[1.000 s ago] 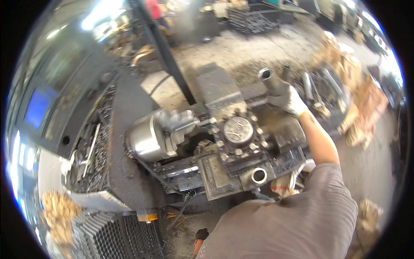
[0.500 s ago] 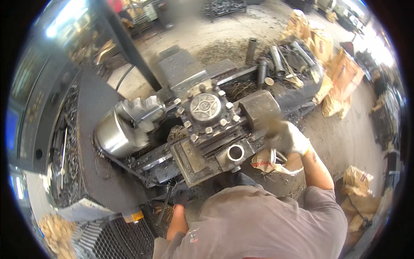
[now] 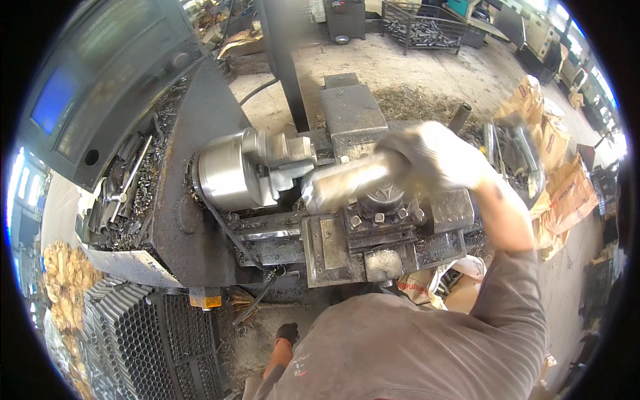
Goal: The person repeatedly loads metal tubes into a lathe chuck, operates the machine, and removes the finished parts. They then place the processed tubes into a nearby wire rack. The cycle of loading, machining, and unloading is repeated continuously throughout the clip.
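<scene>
My right hand (image 3: 443,157), in a white glove with dark, grimy fingers, is wrapped round a metal tube (image 3: 350,180). The tube lies nearly level, smeared by motion, above the lathe's tool post (image 3: 383,200). Its free left end points at the jaws of the shiny chuck (image 3: 230,171), a little apart from them. Low down, beside the machine, my left hand (image 3: 288,332) wears a dark glove; its fingers are too small and dark to read. A lever (image 3: 257,303) slants down near it. On the carriage sits a small block (image 3: 385,265) with a pale top.
A tray of metal chips holds a T-handled wrench (image 3: 120,197) at left. Below it stands a rack of stacked tubes (image 3: 127,327). A bag (image 3: 427,283) with metal pieces lies by the carriage. Paper sacks (image 3: 567,193) stand at right, and a dark post (image 3: 283,73) rises behind.
My right hand has moved left and up from beside the carriage and now carries a tube over the tool post. The upright tube on the carriage block is gone. The view has shifted.
</scene>
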Demonstrator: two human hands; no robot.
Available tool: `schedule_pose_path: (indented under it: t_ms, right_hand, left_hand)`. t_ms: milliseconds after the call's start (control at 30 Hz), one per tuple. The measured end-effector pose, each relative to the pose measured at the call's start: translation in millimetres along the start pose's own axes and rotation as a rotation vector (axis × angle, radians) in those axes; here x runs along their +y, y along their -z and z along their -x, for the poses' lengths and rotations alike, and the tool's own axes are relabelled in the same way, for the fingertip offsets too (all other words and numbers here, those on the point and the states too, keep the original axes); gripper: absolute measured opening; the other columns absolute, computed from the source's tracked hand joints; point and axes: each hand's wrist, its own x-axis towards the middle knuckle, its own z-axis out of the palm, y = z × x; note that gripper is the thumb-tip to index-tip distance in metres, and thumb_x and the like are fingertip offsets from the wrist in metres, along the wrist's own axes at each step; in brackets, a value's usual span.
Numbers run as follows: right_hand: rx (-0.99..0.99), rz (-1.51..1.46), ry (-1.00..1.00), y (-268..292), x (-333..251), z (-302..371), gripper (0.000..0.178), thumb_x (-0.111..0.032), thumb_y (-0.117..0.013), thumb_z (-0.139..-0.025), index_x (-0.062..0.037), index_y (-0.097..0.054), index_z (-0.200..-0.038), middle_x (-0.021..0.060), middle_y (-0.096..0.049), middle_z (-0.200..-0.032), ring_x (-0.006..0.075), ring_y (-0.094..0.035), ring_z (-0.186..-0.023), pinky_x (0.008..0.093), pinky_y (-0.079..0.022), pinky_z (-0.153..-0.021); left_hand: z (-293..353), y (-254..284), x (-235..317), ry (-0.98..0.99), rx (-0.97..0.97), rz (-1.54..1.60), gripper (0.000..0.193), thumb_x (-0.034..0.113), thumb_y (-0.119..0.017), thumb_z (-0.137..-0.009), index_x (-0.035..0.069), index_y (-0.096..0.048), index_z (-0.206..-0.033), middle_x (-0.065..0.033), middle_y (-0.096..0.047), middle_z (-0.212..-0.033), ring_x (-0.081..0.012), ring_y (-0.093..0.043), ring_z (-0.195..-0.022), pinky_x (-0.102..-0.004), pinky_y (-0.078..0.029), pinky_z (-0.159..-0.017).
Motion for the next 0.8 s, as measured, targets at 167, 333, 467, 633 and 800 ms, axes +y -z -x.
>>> schedule_pose_path:
  t_ms: [167, 333, 467, 633, 800]
  right_hand:
    - [-0.149, 0.449, -0.237, -28, 89, -75, 0.033, -0.018, -0.078, -0.081, -0.0056, -0.071, -0.112, 0.0112, -0.075, -0.088, 0.0244, -0.073, -0.077, 0.0393, -0.062, -0.063]
    - [-0.514, 0.400, -0.300, -90, 154, -94, 0.038, -0.022, -0.080, -0.085, -0.0030, -0.076, -0.117, 0.0137, -0.076, -0.088, 0.0222, -0.071, -0.072, 0.0362, -0.058, -0.060]
    - [-0.445, 0.043, -0.145, -138, 195, -99, 0.021, -0.017, -0.078, -0.086, -0.0016, -0.081, -0.099, 0.0140, -0.074, -0.075, 0.0222, -0.070, -0.065, 0.0394, -0.054, -0.057]
    - [-0.621, -0.099, -0.287, -145, 191, -118, 0.027, -0.017, -0.072, -0.095, -0.0036, -0.074, -0.118, 0.0095, -0.074, -0.078, 0.0186, -0.066, -0.060, 0.0394, -0.052, -0.053]
    - [-0.710, -0.234, -0.320, -141, 129, -177, 0.089, -0.030, -0.074, -0.103, -0.0094, -0.020, -0.171, 0.0083, -0.074, -0.112, 0.0175, -0.071, -0.092, 0.0311, -0.061, -0.078]
  left_hand:
    - [25, -1, -23, 0.212, 0.220, 0.372, 0.046, 0.043, -0.057, -0.098, 0.011, -0.072, -0.128, -0.0143, -0.077, -0.117, -0.0363, -0.072, -0.109, -0.0540, -0.056, -0.090]
    - [58, 82, 1, 0.581, 1.055, 0.910, 0.049, 0.042, -0.059, -0.100, 0.008, -0.067, -0.134, -0.0112, -0.073, -0.114, -0.0310, -0.069, -0.103, -0.0485, -0.055, -0.085]
    - [86, 164, 11, 0.474, 1.495, 1.147, 0.050, 0.041, -0.060, -0.101, 0.005, -0.062, -0.137, -0.0083, -0.069, -0.108, -0.0250, -0.065, -0.094, -0.0417, -0.055, -0.079]
    - [114, 214, 6, 0.020, 1.278, 1.657, 0.052, 0.041, -0.054, -0.106, 0.007, -0.055, -0.146, -0.0113, -0.066, -0.120, -0.0299, -0.066, -0.100, -0.0451, -0.057, -0.081]
    - [128, 233, 2, 0.002, 1.063, 1.702, 0.047, 0.046, -0.051, -0.109, 0.013, -0.061, -0.141, -0.0064, -0.064, -0.115, -0.0297, -0.065, -0.096, -0.0522, -0.055, -0.087]
